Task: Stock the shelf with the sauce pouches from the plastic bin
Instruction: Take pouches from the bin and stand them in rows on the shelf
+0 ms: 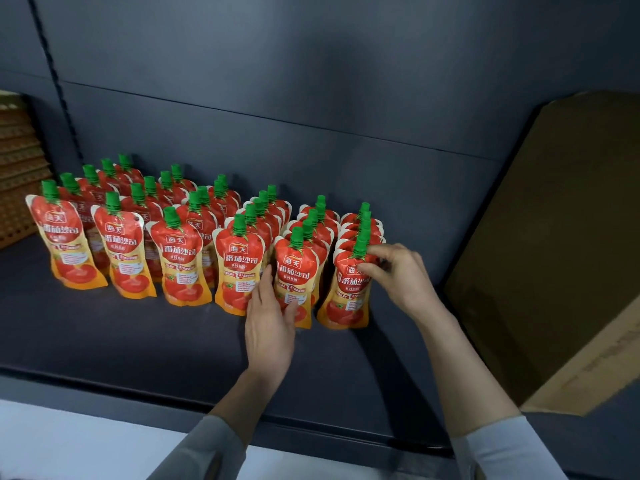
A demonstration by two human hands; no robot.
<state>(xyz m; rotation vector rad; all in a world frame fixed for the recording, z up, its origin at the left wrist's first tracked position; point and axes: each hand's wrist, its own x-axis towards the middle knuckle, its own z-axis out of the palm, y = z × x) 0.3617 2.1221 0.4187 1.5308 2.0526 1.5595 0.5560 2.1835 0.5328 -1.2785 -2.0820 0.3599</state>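
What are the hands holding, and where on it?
The right hand pinches the rightmost front pouch at its top, by the green cap. The left hand holds the neighbouring front pouch by its lower left edge.

My left hand (268, 317) grips the second front pouch from the right (299, 268) low down, covering its lower left corner and the right edge of the neighbouring front pouch (237, 268); my fingertips vanish between the two. My right hand (398, 275) pinches the rightmost front pouch (346, 292) near its cap, hiding its right shoulder. The rear pouches (320, 202) show little but green caps. The small label print is too fine to read. The cardboard box (554, 237) runs off the right edge, the blurred brown stack (17, 168) off the left, my sleeves (207, 452) off the near edge.
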